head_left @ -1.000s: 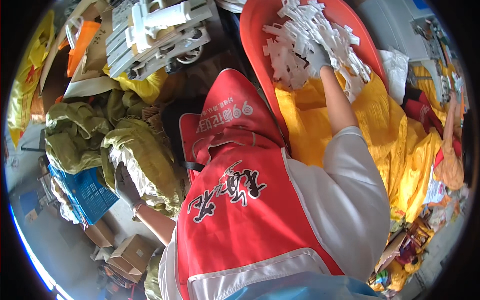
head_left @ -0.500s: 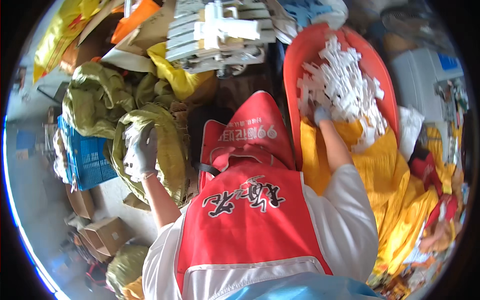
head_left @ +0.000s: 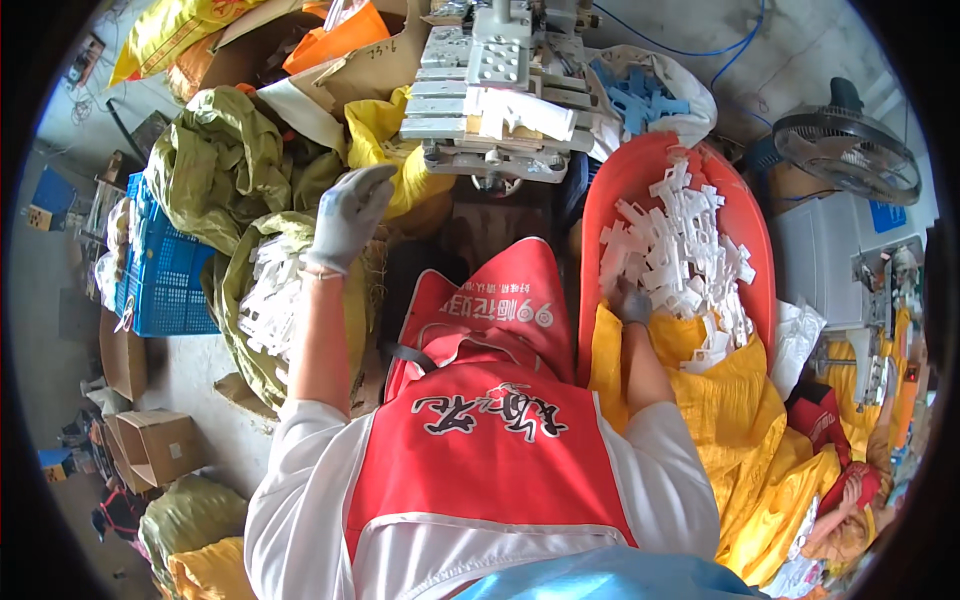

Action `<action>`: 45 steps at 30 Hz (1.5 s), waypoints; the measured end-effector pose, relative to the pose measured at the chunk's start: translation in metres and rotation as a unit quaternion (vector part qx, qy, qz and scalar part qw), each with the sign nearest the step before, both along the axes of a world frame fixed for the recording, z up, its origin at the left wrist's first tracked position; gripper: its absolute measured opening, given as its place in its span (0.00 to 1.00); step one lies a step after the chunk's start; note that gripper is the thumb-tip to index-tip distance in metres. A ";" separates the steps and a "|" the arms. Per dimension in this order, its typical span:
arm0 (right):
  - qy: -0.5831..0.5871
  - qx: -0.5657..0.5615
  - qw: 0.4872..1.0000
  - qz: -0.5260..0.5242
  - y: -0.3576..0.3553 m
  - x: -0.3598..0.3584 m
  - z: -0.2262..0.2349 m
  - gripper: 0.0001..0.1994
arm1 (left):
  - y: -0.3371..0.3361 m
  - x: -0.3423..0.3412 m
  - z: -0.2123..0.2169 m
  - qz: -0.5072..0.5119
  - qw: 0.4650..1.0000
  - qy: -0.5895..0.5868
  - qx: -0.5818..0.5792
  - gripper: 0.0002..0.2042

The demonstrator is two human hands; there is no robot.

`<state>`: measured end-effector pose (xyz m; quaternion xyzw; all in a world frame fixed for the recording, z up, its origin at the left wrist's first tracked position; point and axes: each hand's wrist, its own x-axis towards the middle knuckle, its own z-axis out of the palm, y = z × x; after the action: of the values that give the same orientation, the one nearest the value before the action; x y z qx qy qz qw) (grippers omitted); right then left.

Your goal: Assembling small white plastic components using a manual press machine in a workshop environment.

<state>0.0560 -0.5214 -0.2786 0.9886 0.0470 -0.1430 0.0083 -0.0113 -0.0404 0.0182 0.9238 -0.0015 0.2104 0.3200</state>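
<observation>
My left hand (head_left: 350,218), in a grey glove, is raised over the edge of a green woven sack (head_left: 225,330). Its fingers reach toward the machine, with nothing visible in them. White plastic pieces (head_left: 272,290) fill the sack's mouth. On the right, my gloved right hand (head_left: 632,303) is at the near side of a heap of white gun-shaped plastic pieces (head_left: 690,240) in a red tub (head_left: 755,220). Its fingers are in shadow and partly hidden among the pieces. Another white gun-shaped piece (head_left: 515,112) lies on the slatted bed of a machine (head_left: 435,103) ahead.
Yellow woven cloth (head_left: 740,420) drapes over the tub's near end. Beyond the tub are a sack of blue pieces (head_left: 640,100) and a black fan (head_left: 848,150). At the left stand a blue crate (head_left: 170,290) and a cardboard box (head_left: 160,450). A person's arm (head_left: 840,515) shows at lower right.
My left hand has come up out of the green sack's mouth, moving forward and right. My right hand stays at the tub's heap. The view has tilted forward, showing more of the machine and fan.
</observation>
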 end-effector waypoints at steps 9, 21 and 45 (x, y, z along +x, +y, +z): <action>-0.113 0.486 0.865 -0.054 -0.016 -0.001 0.092 0.26 | -0.017 0.068 0.030 -0.077 0.987 -0.113 0.090 0.12; -0.056 0.733 0.656 -0.170 0.004 -0.031 0.214 0.20 | -0.034 0.130 0.039 -0.204 0.979 -0.002 0.020 0.17; -0.366 0.363 0.768 0.379 0.157 0.103 0.300 0.21 | 0.106 -0.108 -0.095 0.139 0.962 -0.072 -0.225 0.13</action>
<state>0.1589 -0.3643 0.0218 0.7970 0.4598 0.2727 -0.2811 -0.1189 0.0658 -0.0769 0.8017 0.1509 0.3137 0.4860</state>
